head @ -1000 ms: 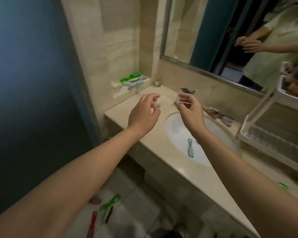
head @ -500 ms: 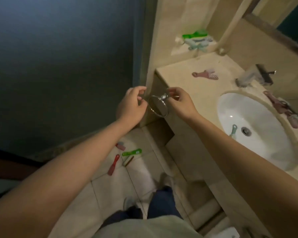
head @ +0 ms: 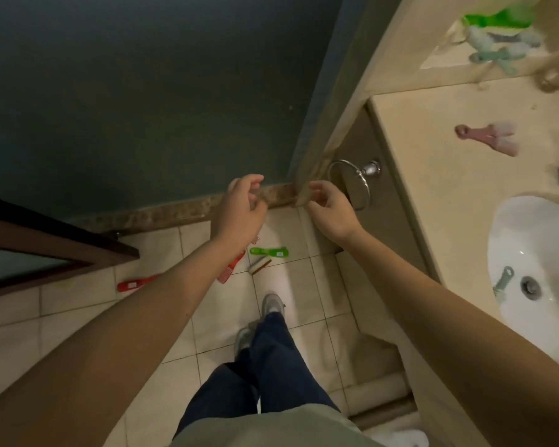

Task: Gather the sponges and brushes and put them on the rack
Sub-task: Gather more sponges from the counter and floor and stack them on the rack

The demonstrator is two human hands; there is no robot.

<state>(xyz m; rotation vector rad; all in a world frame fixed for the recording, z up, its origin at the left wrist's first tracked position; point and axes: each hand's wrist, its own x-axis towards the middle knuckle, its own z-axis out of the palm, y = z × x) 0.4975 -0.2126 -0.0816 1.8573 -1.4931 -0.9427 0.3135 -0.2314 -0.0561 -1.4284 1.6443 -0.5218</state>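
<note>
Left hand (head: 241, 204) and right hand (head: 331, 209) hovered empty, fingers loosely curled. Gathering looked unstarted; next move called for stooping to the green brush (head: 268, 252) on the floor (head: 78, 317).

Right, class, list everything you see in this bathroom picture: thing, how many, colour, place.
red brushes: two, red, floor, one partly under left forearm.
green brush: one, green, floor.
small brush: one, brown and white, floor.
pink brush: one, pink, counter.
sink: one, white, in counter.
teal brush: one, teal, inside sink.
ledge brushes: several, green and pale, wall ledge.
towel ring: one, silver, cabinet side.
left hand: one, empty, above floor.
right hand: one, empty, near towel ring.
</note>
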